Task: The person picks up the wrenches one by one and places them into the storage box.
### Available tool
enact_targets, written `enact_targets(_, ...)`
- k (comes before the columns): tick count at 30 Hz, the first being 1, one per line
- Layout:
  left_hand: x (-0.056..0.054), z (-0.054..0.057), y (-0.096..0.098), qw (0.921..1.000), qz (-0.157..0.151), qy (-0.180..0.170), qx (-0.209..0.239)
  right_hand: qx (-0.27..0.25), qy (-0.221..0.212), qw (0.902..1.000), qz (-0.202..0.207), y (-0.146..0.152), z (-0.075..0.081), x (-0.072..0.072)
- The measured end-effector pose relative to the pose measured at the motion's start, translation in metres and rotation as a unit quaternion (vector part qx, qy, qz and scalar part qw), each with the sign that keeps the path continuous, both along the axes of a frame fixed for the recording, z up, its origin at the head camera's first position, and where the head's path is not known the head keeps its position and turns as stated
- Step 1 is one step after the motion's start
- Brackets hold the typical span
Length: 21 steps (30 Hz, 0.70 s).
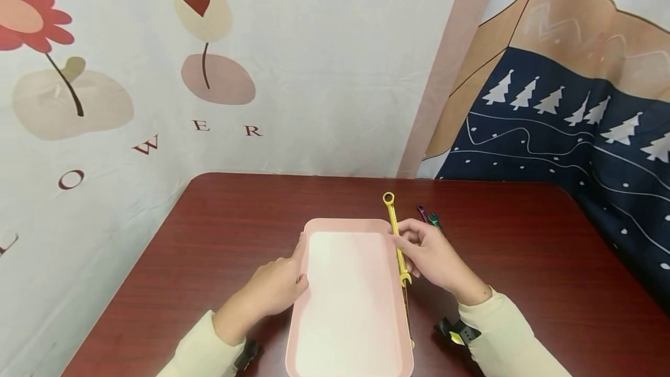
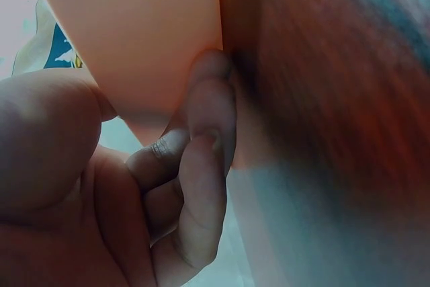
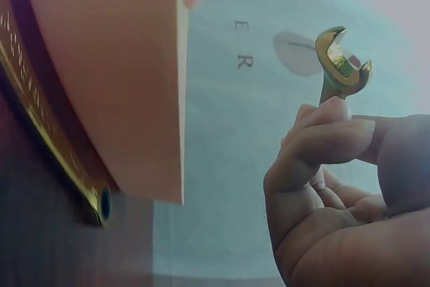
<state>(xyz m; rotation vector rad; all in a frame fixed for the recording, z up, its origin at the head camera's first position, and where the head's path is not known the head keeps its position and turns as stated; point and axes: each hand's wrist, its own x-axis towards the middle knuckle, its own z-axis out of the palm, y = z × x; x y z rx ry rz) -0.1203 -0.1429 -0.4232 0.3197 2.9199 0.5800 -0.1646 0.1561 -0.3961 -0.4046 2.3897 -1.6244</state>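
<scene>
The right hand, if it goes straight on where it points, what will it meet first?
Probably the pink tray's right rim, though how high the right hand stands is unclear.

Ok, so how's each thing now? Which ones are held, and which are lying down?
Tray: inside facing up, held at its left edge.
Left hand: holding the tray.
Right hand: holding a wrench.
Yellow wrench: held, off the table.
Second yellow wrench: lying beside the tray.
Purple wrench: lying down, partly hidden.
Green wrench: lying down, partly hidden.
</scene>
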Motion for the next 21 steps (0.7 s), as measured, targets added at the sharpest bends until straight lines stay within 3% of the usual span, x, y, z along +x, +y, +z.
enact_targets(6,-0.001,-0.002,-0.001,1.0,-0.001,0.005,0.004,-0.031,-0.029,0.9989,0.021,-0.011,-0.004,0.006)
enact_targets(21,0.01,-0.003,0.007,0.9999,0.011,0.006,0.003,-0.07,-0.074,0.9902,0.095,-0.031,-0.02,0.029)
